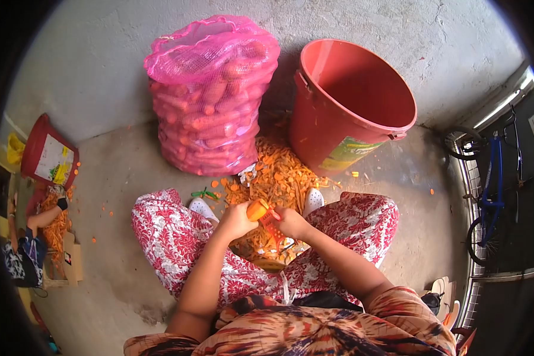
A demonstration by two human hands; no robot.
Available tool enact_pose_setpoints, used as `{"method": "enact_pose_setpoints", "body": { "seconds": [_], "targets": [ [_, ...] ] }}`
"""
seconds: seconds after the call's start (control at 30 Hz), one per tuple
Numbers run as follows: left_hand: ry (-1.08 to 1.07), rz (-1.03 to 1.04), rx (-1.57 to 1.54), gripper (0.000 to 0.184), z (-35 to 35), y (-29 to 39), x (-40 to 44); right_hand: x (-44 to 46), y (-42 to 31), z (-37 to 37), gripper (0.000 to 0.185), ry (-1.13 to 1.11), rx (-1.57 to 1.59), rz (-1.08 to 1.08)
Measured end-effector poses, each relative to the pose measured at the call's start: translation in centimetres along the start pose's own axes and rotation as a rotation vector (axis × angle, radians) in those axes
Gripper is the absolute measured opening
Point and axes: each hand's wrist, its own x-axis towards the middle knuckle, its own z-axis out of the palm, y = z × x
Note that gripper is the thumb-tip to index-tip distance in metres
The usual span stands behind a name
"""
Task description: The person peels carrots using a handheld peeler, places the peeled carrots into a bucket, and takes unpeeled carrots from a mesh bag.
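Note:
My left hand (235, 221) is wrapped round a carrot (257, 209), whose bright orange end sticks out past the fingers. In my right hand (292, 224) is a red peeler (272, 228) with holes along its body, close against the carrot; its blade is too small to make out. Beneath both hands, a heap of orange peelings (276, 172) with several cut carrot pieces spreads over the floor between my legs. Behind the heap stands a pink mesh sack (210, 113) full of carrots.
A tall red bucket (350, 113) stands right of the sack, by the wall. At far left, another person (26, 249) sits near a second red bucket (50, 151) and more peelings. A blue bicycle (491, 196) is at the right. A green-handled item (204, 194) lies by my left shoe.

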Motion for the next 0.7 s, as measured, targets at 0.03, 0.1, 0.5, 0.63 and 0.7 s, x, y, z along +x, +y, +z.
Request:
{"method": "enact_pose_setpoints", "body": {
  "seconds": [0.03,0.1,0.5,0.63,0.7],
  "targets": [
    [-0.003,-0.013,0.047,0.032,-0.1,0.4,0.0,0.1,0.2,0.0,0.027,-0.008,0.003,0.014],
    [0.010,-0.039,0.157,0.033,-0.4,1.1,0.0,0.3,0.9,0.3,0.028,-0.013,0.009,0.018],
    [-0.043,0.167,0.009,0.041,-0.3,4.6,-0.5,3.6,5.1,1.7,0.032,-0.094,-0.218,-0.086],
    [-0.061,0.308,0.331,0.078,-3.9,8.1,-1.5,2.9,4.1,-0.2,0.039,-0.070,-0.204,-0.159],
    [0.090,0.665,0.313,0.086,-4.7,8.9,-1.9,2.7,4.0,0.5,0.039,-0.083,-0.201,-0.131]
  ]
}}
